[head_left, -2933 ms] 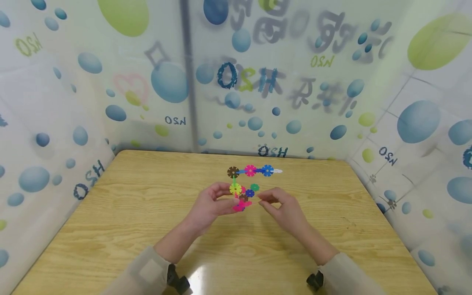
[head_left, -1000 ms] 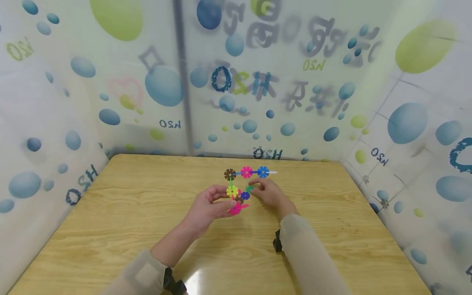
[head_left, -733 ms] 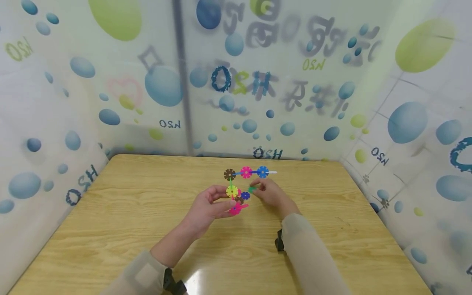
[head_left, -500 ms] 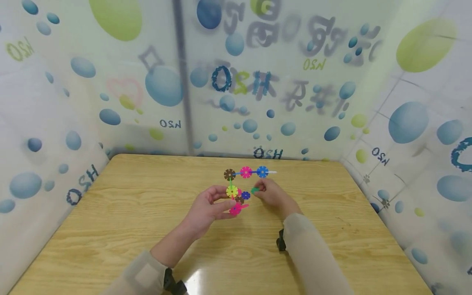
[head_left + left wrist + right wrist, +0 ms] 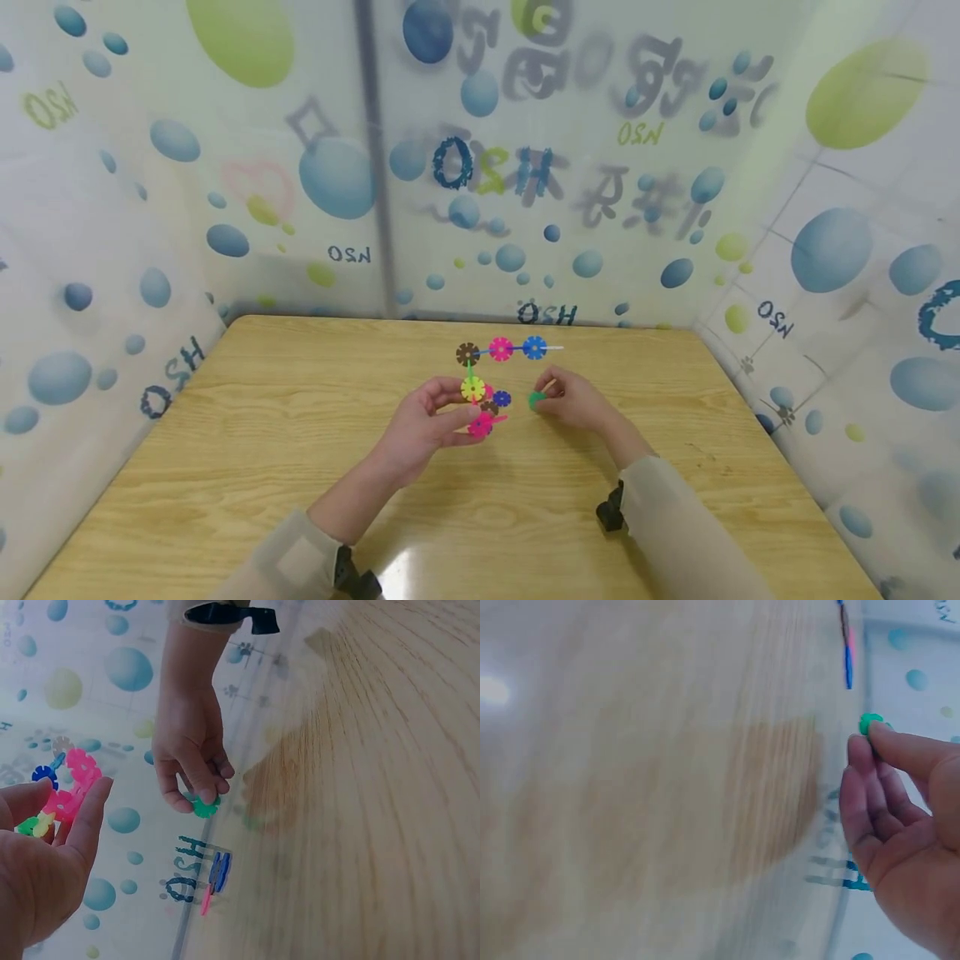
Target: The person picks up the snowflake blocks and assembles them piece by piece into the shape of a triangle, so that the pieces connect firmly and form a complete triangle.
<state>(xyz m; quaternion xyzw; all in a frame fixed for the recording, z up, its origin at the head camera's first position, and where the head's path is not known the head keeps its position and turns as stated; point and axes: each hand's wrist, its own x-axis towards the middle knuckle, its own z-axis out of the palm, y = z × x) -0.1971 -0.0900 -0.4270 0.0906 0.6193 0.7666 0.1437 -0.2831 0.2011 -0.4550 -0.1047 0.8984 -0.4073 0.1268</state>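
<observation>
In the head view, my left hand (image 5: 431, 429) holds a linked chain of notched plastic connector discs, with its thumb against the pink discs (image 5: 480, 425). The yellow disc (image 5: 472, 388) stands beside its fingers. Above it, a row runs rightward from the brown disc (image 5: 468, 354) through the pink disc (image 5: 501, 348) to the blue disc (image 5: 535, 347). A dark blue disc (image 5: 501, 398) shows near the fingertips; whether it is attached is unclear. My right hand (image 5: 576, 402) pinches a small green disc (image 5: 536, 401) between thumb and finger, apart from the chain.
Blue and pink discs (image 5: 219, 871) appear edge-on in the left wrist view; whether they are loose is unclear. The wooden table (image 5: 300, 417) stretches under both arms. A patterned curtain wall (image 5: 420, 275) stands along its far edge, with more at the sides.
My right hand has taken hold of the green disc beside the dark blue one and moved it right and nearer to me. The left hand stays in place with the chain.
</observation>
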